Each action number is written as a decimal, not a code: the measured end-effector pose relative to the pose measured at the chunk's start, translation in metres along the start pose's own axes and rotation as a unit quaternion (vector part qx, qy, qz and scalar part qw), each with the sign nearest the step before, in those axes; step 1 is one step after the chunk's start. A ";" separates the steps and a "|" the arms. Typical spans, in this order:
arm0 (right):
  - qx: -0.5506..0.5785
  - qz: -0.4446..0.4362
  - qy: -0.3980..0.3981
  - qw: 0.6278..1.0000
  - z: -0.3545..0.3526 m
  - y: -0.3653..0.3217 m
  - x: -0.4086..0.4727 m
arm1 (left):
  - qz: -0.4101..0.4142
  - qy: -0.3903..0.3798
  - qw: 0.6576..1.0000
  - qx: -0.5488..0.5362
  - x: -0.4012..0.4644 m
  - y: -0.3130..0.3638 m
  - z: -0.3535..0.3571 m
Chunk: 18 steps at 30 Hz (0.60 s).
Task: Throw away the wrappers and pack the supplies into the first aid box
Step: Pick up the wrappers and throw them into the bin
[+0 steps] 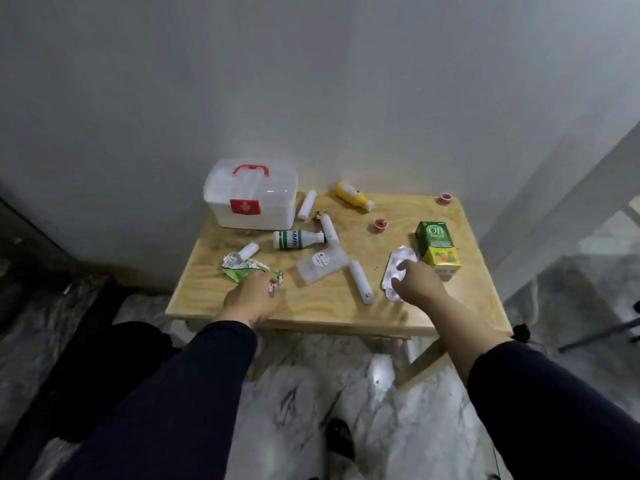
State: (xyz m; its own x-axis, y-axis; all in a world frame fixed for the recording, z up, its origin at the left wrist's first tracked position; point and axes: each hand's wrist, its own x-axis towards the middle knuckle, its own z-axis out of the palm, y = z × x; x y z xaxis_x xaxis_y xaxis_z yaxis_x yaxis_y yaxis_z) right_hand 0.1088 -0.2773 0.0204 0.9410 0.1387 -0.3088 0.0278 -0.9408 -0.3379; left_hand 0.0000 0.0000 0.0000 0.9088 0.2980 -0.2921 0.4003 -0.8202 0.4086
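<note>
A white first aid box (254, 195) with a red handle stands shut at the table's back left. My left hand (251, 299) grips the near end of a crumpled green and silver wrapper (244, 266). My right hand (420, 284) rests on a silver foil wrapper (398, 261), fingers curled over it. Between them lie a clear plastic bag (320, 263), a white roll (360, 282), a white and green bottle (298, 239), a white tube (329, 230) and a small roll (249, 251). A yellow bottle (353, 195) and another white roll (307, 204) lie further back.
A green and yellow carton (437, 247) stands right of my right hand. Two small red caps (381, 224) (446, 198) sit on the wooden table (311, 306). The wall is right behind the table. A marble floor lies below, with a shoe (341, 441).
</note>
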 end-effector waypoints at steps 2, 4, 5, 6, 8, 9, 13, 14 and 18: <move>0.017 0.033 0.027 0.999 0.013 0.005 0.016 | -0.029 0.028 0.999 0.011 0.012 -0.009 0.011; 0.024 0.050 0.036 0.998 0.028 0.006 0.028 | -0.043 0.038 0.998 0.018 0.017 -0.016 0.022; 0.023 0.057 0.042 0.997 0.034 0.005 0.035 | -0.047 0.042 0.998 0.022 0.021 -0.017 0.025; 0.014 0.063 0.051 0.997 0.037 0.001 0.040 | -0.050 0.047 0.997 0.027 0.024 -0.017 0.029; -0.018 0.065 0.071 0.995 0.042 -0.003 0.050 | -0.053 0.062 0.996 0.041 0.030 -0.017 0.033; -0.034 0.065 0.075 0.995 0.045 -0.004 0.054 | -0.053 0.068 0.995 0.057 0.031 -0.016 0.035; -0.055 0.060 0.104 0.991 0.051 -0.005 0.068 | -0.046 0.126 0.988 0.070 0.036 -0.015 0.036; -0.053 0.061 0.107 0.991 0.050 -0.006 0.070 | -0.039 0.134 0.987 0.076 0.037 -0.015 0.035; -0.064 0.061 0.101 0.991 0.046 -0.009 0.076 | -0.021 0.126 0.985 0.115 0.042 -0.014 0.025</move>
State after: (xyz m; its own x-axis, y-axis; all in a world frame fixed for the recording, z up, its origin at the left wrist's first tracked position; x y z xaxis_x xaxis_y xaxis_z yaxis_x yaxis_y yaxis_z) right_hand 0.1642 -0.2438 -0.0406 0.9879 -0.0316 -0.1516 -0.0603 -0.9802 -0.1884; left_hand 0.0298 0.0116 -0.0398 0.9043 0.4214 -0.0686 0.4266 -0.8852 0.1857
